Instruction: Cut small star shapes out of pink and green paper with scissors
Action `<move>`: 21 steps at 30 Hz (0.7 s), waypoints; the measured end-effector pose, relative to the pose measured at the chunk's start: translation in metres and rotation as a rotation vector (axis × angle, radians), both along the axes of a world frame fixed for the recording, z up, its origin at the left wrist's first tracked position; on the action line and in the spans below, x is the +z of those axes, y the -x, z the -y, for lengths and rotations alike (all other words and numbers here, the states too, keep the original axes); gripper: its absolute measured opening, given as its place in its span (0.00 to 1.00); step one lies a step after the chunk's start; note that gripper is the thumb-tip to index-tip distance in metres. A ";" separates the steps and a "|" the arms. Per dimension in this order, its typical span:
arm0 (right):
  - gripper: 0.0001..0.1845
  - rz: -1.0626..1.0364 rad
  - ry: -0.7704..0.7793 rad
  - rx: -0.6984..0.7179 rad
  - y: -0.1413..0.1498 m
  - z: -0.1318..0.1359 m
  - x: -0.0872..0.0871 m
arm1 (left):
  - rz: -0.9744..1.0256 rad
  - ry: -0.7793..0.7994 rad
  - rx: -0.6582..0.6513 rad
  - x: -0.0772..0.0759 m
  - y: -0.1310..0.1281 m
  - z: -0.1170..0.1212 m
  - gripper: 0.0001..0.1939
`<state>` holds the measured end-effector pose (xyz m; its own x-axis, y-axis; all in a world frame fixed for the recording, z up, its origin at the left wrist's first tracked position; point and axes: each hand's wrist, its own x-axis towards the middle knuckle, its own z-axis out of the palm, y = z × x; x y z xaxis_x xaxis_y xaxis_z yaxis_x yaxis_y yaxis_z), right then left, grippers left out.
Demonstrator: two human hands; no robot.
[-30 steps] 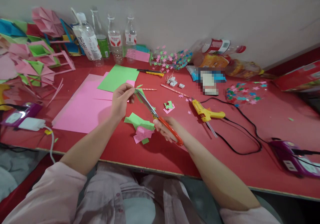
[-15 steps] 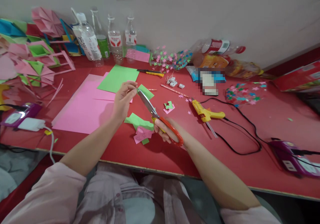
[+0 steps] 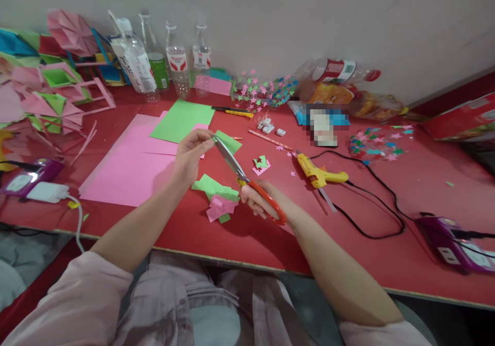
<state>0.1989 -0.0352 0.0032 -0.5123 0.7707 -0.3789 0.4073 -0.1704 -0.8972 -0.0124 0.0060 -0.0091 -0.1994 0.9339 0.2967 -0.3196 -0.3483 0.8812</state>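
My right hand is wrapped round the red handles of a pair of scissors, whose blades point up and to the left. At the blade tips, my left hand is closed in a pinch of thumb and fingers; what lies in the pinch is too small to make out. Beneath the hands lie green and pink paper scraps. Behind my left hand are a green sheet and a large pink sheet. A small stack of cut green and pink paper sits right of the blades.
A yellow glue gun with a black cable lies to the right, near a purple power strip. Bottles stand along the wall. A utility knife, paper stars and folded paper shapes are on the red table.
Both hands and the scissors have shifted very slightly to the right. My left hand stays pinched at the blade tips.
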 end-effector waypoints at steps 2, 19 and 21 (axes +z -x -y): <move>0.30 0.007 -0.014 -0.013 0.000 0.000 0.001 | -0.039 -0.023 -0.003 -0.002 0.000 0.001 0.03; 0.27 0.036 -0.036 0.023 0.000 0.000 0.010 | -0.073 0.001 -0.014 0.001 0.002 0.002 0.06; 0.27 0.024 -0.030 0.020 0.001 0.000 0.008 | -0.081 -0.020 -0.018 0.000 0.001 0.002 0.06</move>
<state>0.1975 -0.0354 0.0114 -0.5184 0.7718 -0.3683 0.4321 -0.1352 -0.8916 -0.0135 0.0043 -0.0087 -0.1574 0.9307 0.3302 -0.2544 -0.3613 0.8971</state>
